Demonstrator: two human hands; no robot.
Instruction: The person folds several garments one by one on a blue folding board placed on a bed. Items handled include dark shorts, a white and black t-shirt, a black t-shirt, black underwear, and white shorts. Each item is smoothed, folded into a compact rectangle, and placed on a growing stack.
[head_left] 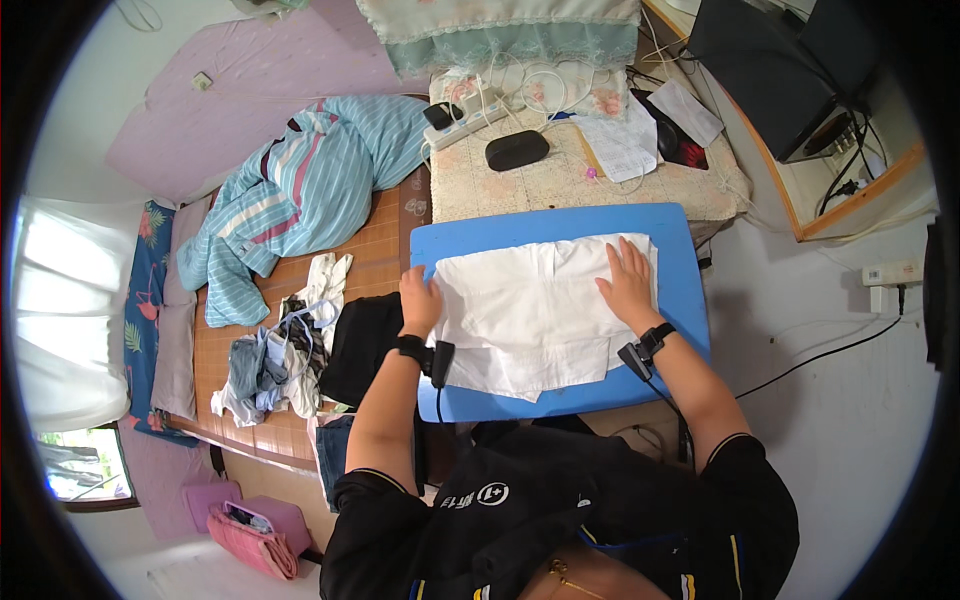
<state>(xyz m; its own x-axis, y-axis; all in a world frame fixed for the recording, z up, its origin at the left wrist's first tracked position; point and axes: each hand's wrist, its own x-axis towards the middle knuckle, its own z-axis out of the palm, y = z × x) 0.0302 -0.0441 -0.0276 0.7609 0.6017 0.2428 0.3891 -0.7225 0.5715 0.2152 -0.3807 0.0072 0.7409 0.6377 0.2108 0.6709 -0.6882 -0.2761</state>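
Observation:
A white cloth garment [530,310] lies spread and partly folded on a small blue table [550,221] in front of me. Its lower edge is uneven, with one layer reaching further toward me. My left hand [420,301] is at the garment's left edge, fingers stretched and holding nothing. My right hand [629,288] rests flat on the upper right of the cloth, its fingers spread. Each wrist wears a black strap with a small dark device.
On the bed mat [385,225] to the left are a striped blue quilt [335,175], a pile of clothes [270,365] and folded black cloth [358,345]. Behind the blue table, a cloth-covered table [460,185] bears a power strip [465,128], a black case [517,150] and papers [615,140].

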